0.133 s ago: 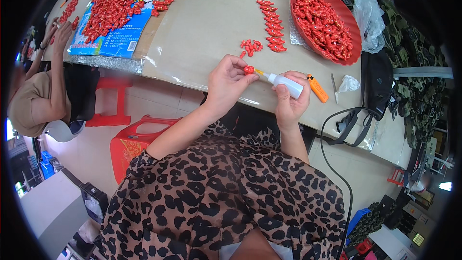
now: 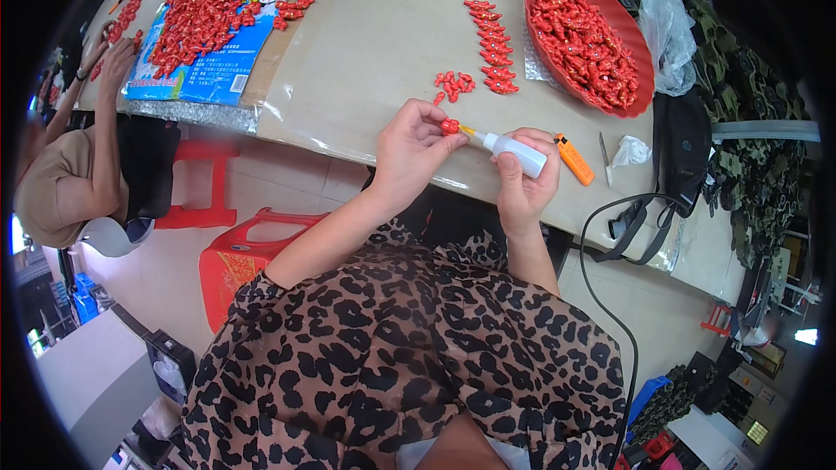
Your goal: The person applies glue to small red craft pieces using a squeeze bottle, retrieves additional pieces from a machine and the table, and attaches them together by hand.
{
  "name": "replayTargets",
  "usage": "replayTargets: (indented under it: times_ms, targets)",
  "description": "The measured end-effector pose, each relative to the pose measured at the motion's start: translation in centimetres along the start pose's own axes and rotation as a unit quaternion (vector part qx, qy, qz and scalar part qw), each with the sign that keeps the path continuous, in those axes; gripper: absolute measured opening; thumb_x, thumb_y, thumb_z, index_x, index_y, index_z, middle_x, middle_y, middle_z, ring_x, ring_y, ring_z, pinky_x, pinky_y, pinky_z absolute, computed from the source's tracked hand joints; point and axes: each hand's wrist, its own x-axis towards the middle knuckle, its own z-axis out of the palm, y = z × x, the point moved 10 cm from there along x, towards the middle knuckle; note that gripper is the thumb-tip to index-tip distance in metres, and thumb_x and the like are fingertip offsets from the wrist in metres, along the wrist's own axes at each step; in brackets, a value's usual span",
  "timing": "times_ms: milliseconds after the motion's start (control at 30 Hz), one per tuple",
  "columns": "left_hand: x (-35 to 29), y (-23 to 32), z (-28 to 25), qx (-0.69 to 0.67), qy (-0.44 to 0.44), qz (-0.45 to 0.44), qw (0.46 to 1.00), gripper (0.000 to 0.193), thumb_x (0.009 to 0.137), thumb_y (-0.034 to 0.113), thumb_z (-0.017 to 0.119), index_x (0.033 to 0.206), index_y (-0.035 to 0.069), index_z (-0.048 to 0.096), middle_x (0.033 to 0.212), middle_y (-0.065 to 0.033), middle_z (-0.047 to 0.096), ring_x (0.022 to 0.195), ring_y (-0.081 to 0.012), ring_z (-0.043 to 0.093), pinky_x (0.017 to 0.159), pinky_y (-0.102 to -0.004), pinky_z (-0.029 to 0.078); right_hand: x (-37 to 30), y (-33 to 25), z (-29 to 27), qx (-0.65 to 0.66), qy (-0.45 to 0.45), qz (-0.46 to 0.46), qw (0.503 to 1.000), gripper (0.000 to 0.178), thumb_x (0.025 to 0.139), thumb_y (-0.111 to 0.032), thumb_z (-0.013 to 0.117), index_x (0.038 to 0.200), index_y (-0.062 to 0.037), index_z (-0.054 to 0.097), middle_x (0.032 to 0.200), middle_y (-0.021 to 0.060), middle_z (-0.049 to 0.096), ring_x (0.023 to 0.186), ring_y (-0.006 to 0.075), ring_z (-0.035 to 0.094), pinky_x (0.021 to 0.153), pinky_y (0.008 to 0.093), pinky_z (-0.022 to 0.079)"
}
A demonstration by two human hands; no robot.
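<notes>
Just above the leopard-print garment (image 2: 401,322), near the middle of the frame, the left hand (image 2: 414,154) pinches a small red piece (image 2: 450,126) between thumb and fingers; it is glossy, rounded and lumpy. To its right, the right hand (image 2: 531,176) has its fingers wrapped around a white bottle (image 2: 518,155), tilted so its yellow nozzle (image 2: 469,130) points at the piece; whether they touch is hard to make out, and the fingers cover part of both. Both hands are at the near edge of the tan surface (image 2: 348,61), which slants down to the right. An orange tool (image 2: 575,160) lies just beside the right hand. Beyond, small red parts (image 2: 455,85) lie loose, and the surface shows broadly from there to a blue sheet (image 2: 235,65) at upper left. Farther up stand a row of red figures (image 2: 496,48) and a heaped red bowl (image 2: 643,52), whose individual contents blur together.
</notes>
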Motion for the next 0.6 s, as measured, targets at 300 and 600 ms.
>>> replayTargets:
  times_ms: [300,600]
  targets:
    - [0.00,0.00,0.01,-0.004,0.002,0.000,1.000,0.025,0.071,-0.004,0.060,0.086,-0.003,0.041,0.079,-0.0087,0.054,0.075,-0.0120,0.057,0.066,-0.0203,0.048,-0.05,0.03,-0.04,0.011,0.005,0.001,1.000,0.022,0.078,-0.009,0.055,0.093,-0.0009,0.041,0.093,0.0108,0.044,0.068,0.0117,0.049,0.060,0.0217,0.042]
    - [-0.01,-0.09,-0.10,0.003,0.002,0.004,1.000,0.025,0.070,-0.004,0.061,0.086,-0.003,0.041,0.078,-0.0085,0.054,0.075,-0.0116,0.057,0.066,-0.0203,0.048,0.01,0.04,-0.05,-0.003,0.005,-0.002,1.000,0.022,0.079,-0.009,0.055,0.093,-0.0010,0.041,0.093,0.0108,0.044,0.068,0.0115,0.049,0.060,0.0215,0.042]
